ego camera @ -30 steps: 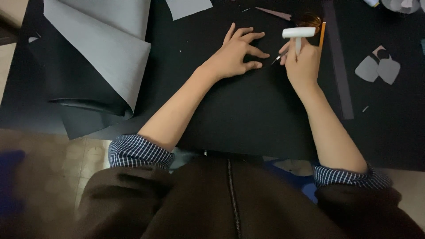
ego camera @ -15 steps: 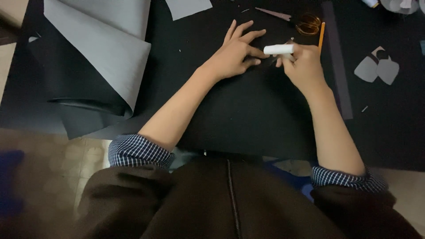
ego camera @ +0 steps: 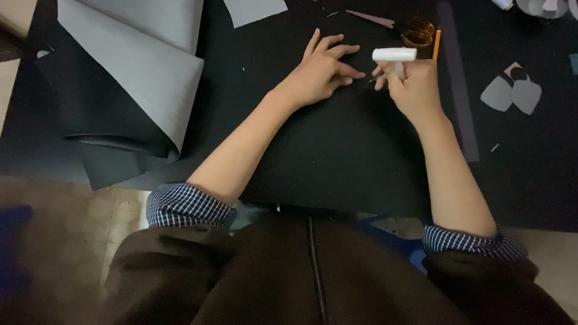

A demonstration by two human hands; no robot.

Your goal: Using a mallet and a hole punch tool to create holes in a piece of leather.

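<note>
Between my two hands, on the black sheet [ego camera: 337,156], sits the tip of the white-handled cutting tool [ego camera: 394,55] (blade too small to make out). My right hand [ego camera: 412,87] is wrapped tight around it; my left hand [ego camera: 319,72] lies flat, fingers spread, pressing the sheet. Beyond lie scissors [ego camera: 397,25], an orange pencil [ego camera: 436,45], and grey cut-outs [ego camera: 512,93].

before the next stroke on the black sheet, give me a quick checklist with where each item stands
1. Left hand flat on the black sheet, pinning it: ok.
2. Right hand has a grip on the white-handled tool: ok.
3. Tool tip touching the sheet: cannot tell.
4. Left fingertips clear of the tip: not ok, they sit right beside it.
5. Scissors and pencil apart from the hands: ok.
</note>
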